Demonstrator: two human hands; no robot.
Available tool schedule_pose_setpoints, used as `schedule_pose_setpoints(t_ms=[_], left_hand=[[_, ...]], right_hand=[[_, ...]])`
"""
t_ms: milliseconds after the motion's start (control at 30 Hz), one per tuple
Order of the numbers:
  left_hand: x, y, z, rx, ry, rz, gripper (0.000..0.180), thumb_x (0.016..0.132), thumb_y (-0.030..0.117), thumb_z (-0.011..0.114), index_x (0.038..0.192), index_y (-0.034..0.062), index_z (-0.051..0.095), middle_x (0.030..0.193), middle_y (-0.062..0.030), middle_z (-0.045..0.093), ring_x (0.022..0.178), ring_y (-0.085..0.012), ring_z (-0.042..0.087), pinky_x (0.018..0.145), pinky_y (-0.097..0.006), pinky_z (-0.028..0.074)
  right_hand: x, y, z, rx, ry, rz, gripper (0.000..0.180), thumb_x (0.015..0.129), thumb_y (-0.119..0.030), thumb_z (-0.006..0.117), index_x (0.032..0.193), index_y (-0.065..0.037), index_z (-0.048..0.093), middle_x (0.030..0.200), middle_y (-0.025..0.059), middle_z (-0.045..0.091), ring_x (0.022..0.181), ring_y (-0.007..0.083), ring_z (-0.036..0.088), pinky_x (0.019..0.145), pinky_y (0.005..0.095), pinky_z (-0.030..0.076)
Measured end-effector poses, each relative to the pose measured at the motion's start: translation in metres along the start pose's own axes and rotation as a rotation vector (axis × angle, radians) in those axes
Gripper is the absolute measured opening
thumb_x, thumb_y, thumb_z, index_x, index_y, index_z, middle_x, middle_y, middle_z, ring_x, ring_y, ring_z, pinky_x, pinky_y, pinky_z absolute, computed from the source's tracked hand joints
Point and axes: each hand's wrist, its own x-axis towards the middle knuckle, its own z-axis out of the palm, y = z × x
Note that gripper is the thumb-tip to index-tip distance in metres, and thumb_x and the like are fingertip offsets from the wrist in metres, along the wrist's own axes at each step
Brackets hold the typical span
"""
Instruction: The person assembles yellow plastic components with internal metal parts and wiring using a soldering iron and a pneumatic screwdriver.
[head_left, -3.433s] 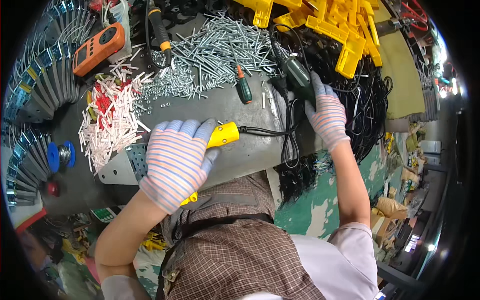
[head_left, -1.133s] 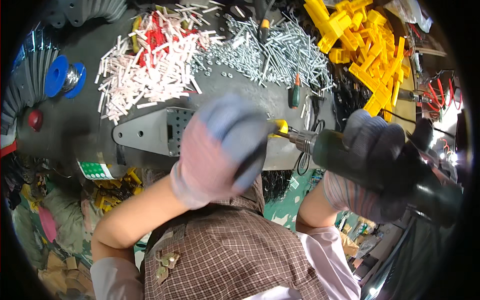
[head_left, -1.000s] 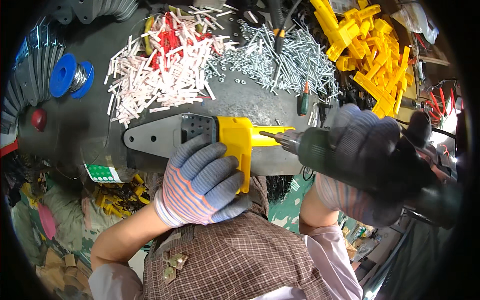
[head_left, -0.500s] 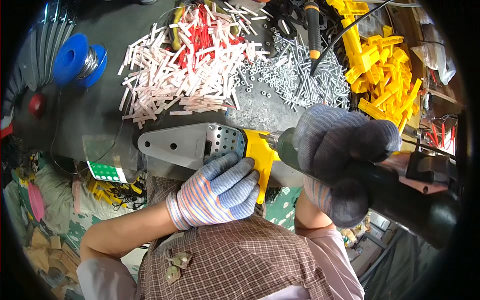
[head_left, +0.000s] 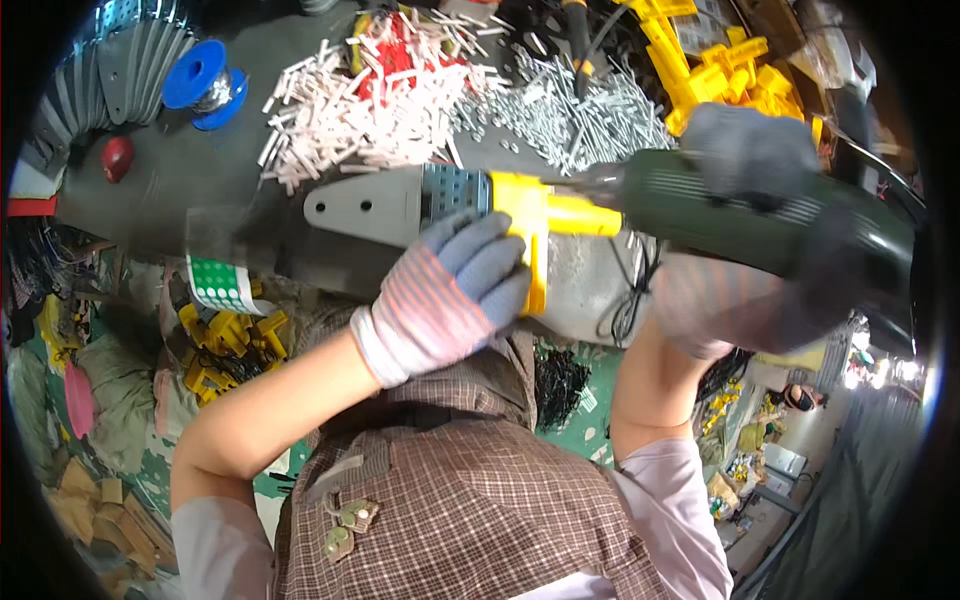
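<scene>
My left hand (head_left: 455, 285), in a striped knit glove with grey fingertips, closes round the yellow plastic part (head_left: 535, 260) of a pipe welding iron. Its grey pointed plate (head_left: 372, 205) with two holes lies to the left, behind a perforated metal collar (head_left: 455, 190). A yellow stub (head_left: 583, 215) sticks out to the right. My right hand (head_left: 745, 155), gloved and smeared by motion, is wrapped round a dark green power screwdriver (head_left: 655, 200). The screwdriver's blurred front end sits just above the stub; whether it touches the iron I cannot tell.
Beyond the iron lie piles of white strips (head_left: 355, 110), red sleeves (head_left: 395, 70), and screws (head_left: 610, 110) with nuts. Yellow plastic parts (head_left: 720, 75) are heaped far right. At left are a blue wire spool (head_left: 195, 75), grey plates (head_left: 115, 80) and a red ball (head_left: 117, 158).
The view has shifted. The power screwdriver has swung more level and moved up relative to the iron, uncovering the yellow stub. My left hand keeps its hold.
</scene>
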Motion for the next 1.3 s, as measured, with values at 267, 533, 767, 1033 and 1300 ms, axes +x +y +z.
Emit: schedule_pose_setpoints(t_ms=[267,533,767,1033,1300], left_hand=[[0.023,-0.009,-0.011,-0.052,-0.192,0.025,0.069,0.055,0.027,0.083,0.118,0.0104,0.06,0.128,-0.0146,0.057,0.122,-0.0397,0.053,0.105,-0.053,0.043],[0.044,-0.052,-0.025,-0.076,-0.28,0.0,0.059,0.063,0.014,0.078,0.119,0.0241,0.064,0.131,-0.0175,0.054,0.123,-0.041,0.052,0.103,-0.05,0.044],[0.033,-0.05,-0.014,0.076,-0.106,-0.22,0.069,0.067,0.035,0.079,0.128,0.0119,0.058,0.124,-0.0137,0.059,0.112,-0.0345,0.058,0.098,-0.047,0.046],[0.031,-0.049,-0.011,0.09,-0.106,-0.227,0.071,0.063,0.032,0.08,0.128,0.0145,0.058,0.121,-0.0165,0.06,0.111,-0.0363,0.057,0.098,-0.047,0.046],[0.029,-0.05,-0.009,0.051,-0.109,-0.231,0.067,0.065,0.034,0.078,0.127,0.0167,0.06,0.123,-0.0147,0.06,0.111,-0.0355,0.057,0.097,-0.047,0.047]], right_hand=[[-0.072,-0.022,0.008,-0.082,0.187,0.002,0.077,0.085,-0.035,0.068,0.142,0.002,0.032,0.074,0.0026,0.052,0.062,0.0193,0.051,0.066,0.0396,0.042],[-0.102,-0.004,0.003,-0.18,0.264,0.004,0.073,0.084,-0.034,0.069,0.138,0.002,0.036,0.074,0.0047,0.055,0.06,0.0216,0.055,0.061,0.0412,0.045],[-0.113,0.002,0.002,-0.216,0.219,0.042,0.073,0.085,-0.034,0.069,0.139,0.001,0.035,0.077,0.0057,0.056,0.06,0.0211,0.055,0.06,0.0405,0.045],[-0.088,-0.016,0.011,-0.152,0.184,0.039,0.074,0.085,-0.033,0.07,0.141,0.001,0.035,0.081,0.0069,0.057,0.06,0.0205,0.056,0.059,0.0397,0.046],[-0.084,-0.004,0.02,-0.137,0.134,-0.022,0.074,0.085,-0.033,0.07,0.142,0.0,0.035,0.086,0.008,0.058,0.06,0.02,0.056,0.057,0.0389,0.046]])
